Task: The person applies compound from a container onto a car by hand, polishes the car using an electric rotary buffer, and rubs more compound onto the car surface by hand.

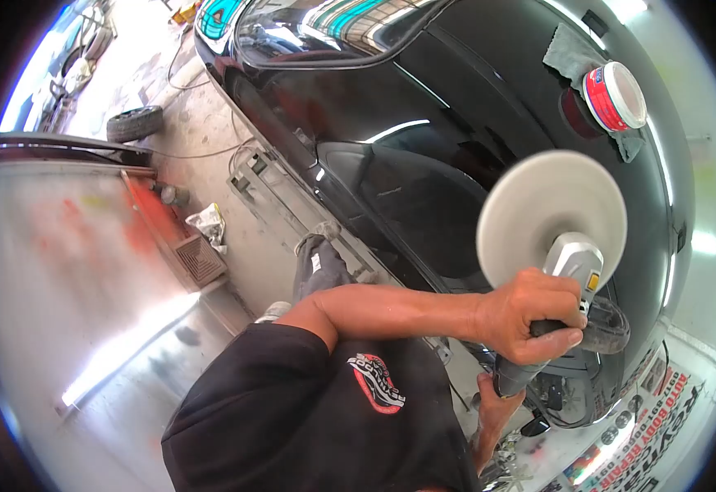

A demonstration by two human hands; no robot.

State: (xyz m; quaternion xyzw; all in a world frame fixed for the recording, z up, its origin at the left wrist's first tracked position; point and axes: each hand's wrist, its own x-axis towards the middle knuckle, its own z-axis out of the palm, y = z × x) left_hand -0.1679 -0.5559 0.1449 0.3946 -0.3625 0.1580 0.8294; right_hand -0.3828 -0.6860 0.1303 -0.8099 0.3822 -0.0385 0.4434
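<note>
Both your hands hold one polisher [576, 261] at three o'clock: your left hand [530, 316] grips its body, your right hand [499, 399], partly hidden, grasps its rear. One red-and-white tub [606, 100] sits at two o'clock, rumpled grey cloth [570, 54] against it. The pale pad [515, 215] is round, over a glossy black car [456, 123]. One tyre [135, 125] lies at ten on the floor [210, 187].

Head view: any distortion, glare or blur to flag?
Head view: fisheye, black corners, shapes bowed toward the rim; head view: bright streaks on the glossy black car and the pale panel, upper-left edge washed out; head view: the polishing pad's face looks smeared, perhaps from spinning.
</note>
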